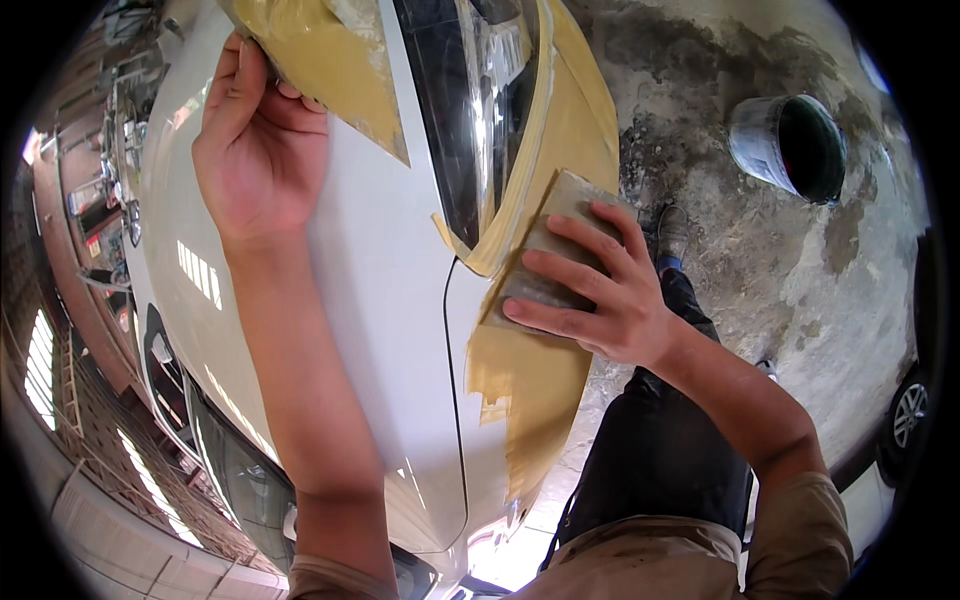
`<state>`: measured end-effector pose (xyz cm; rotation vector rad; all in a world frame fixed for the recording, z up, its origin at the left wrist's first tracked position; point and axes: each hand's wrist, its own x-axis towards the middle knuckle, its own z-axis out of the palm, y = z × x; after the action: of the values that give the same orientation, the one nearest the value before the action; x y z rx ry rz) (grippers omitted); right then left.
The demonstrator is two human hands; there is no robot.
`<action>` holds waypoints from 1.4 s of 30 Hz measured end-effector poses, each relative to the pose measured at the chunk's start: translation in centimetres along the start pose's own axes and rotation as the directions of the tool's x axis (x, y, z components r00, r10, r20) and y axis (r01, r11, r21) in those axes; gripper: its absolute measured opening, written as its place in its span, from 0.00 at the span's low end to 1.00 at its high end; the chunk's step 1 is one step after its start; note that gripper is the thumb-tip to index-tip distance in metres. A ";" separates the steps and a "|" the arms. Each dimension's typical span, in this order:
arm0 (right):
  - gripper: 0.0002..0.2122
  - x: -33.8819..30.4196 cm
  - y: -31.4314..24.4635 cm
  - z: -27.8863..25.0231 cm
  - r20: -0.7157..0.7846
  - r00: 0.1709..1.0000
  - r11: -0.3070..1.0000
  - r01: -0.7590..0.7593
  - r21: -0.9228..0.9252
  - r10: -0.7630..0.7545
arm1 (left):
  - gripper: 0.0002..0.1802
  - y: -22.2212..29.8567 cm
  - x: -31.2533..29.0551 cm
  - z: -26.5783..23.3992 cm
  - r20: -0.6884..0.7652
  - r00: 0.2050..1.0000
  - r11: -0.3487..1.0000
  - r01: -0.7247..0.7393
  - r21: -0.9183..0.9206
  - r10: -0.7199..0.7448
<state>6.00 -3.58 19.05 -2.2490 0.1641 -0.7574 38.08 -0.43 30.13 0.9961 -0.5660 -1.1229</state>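
A white car's front end fills the middle, with yellow filler spread over its fender [540,400] and over a patch [335,75] near the top. My right hand [610,290] presses a flat grey-brown sanding block [565,240] against the filler beside the headlight [480,110], its fingers spread over the block. Yellow tape [495,240] borders the headlight's lower corner. At the upper left my left hand [262,150] is palm up, with fingers curled at the lower left edge of the yellow patch. What those fingertips grip, if anything, is hidden.
A paint-smeared bucket [790,145] with a dark inside stands on the stained concrete floor [800,270] at the right. Another car's wheel [908,410] shows at the right rim. My leg [660,440] is close beside the fender. Shelving and clutter [100,210] line the left.
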 end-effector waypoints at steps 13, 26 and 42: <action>0.17 0.6 1.2 -2.3 -0.125 0.981 0.989 -0.148 0.001 0.147 | 0.17 -0.1 0.5 -0.5 0.078 0.997 0.998 0.006 -0.069 -0.001; 0.14 5.9 9.8 -4.9 0.233 0.463 0.401 -0.875 0.270 0.855 | 0.21 -0.2 0.1 -0.3 0.011 1.000 0.997 -0.017 -0.071 0.018; 0.14 6.9 12.2 -3.9 0.269 0.469 0.403 -0.876 0.266 0.841 | 0.22 -0.3 0.1 0.1 -0.015 1.000 0.999 -0.023 -0.039 0.023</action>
<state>10.73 -16.98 15.95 -1.4769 0.9882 -0.0633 37.92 -0.62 29.90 0.9610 -0.5400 -1.1015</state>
